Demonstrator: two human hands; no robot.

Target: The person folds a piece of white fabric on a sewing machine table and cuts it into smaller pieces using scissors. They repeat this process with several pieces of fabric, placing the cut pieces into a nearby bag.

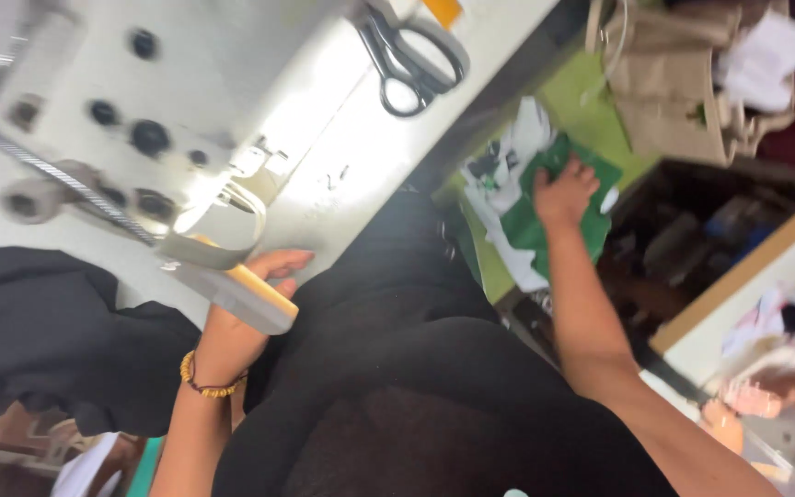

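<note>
Green floor cloth (545, 230) under right hand (563, 191)

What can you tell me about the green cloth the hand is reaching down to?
The green cloth is a crumpled piece of soft-looking fabric, deep green, lying low beside the white sewing table. It sits in a small heap mixed with white and black-printed pieces, on a lighter yellow-green surface. It is bunched and folded, not spread flat. The person's right hand rests on top of it, palm down with fingers spread; whether it grips the cloth is too blurred to tell.
</note>
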